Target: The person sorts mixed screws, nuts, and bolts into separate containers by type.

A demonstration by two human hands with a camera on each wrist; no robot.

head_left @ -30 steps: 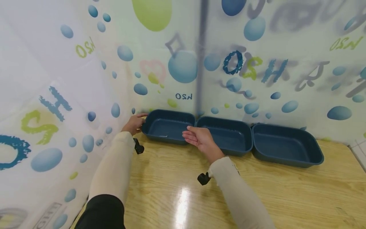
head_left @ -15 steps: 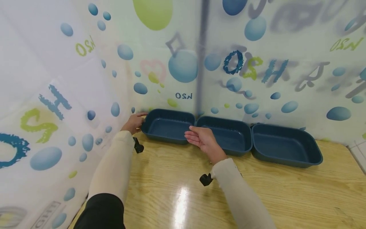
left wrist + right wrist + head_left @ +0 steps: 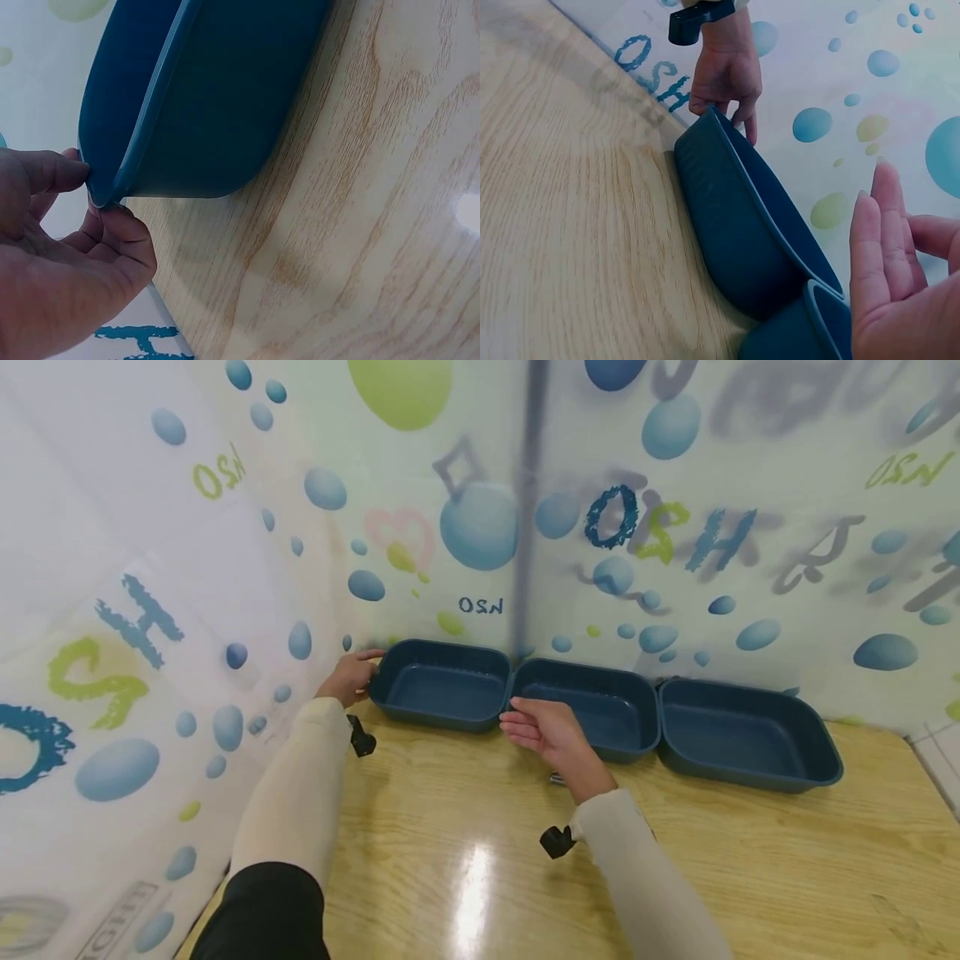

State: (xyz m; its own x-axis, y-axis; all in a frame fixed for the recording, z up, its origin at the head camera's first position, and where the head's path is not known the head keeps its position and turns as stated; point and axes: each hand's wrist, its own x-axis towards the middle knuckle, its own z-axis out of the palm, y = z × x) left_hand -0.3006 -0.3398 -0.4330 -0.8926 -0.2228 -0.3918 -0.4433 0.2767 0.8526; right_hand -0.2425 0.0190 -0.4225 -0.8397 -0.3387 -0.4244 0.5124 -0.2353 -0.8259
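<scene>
Three dark blue plastic basins stand in a row along the back of the wooden table. My left hand (image 3: 348,678) pinches the left end of the left basin (image 3: 442,720) by its rim. In the left wrist view the thumb (image 3: 60,171) lies on one side of that rim, with curled fingers (image 3: 124,244) under the other. My right hand (image 3: 551,731) is in front of the middle basin (image 3: 637,745), overlapping its near left corner in the head view. Its fingers (image 3: 868,251) are extended together, and nothing shows in its grasp.
The right basin (image 3: 750,772) sits beside the middle one. A printed curtain (image 3: 480,535) hangs close behind the row and along the left side. Bare wooden tabletop (image 3: 420,827) spans the front. A small silvery object (image 3: 557,778) shows next to my right wrist.
My right hand has drifted right and slightly nearer, away from the left basin. The thin silvery line seen inside that basin no longer shows. My left hand stays at the rim.
</scene>
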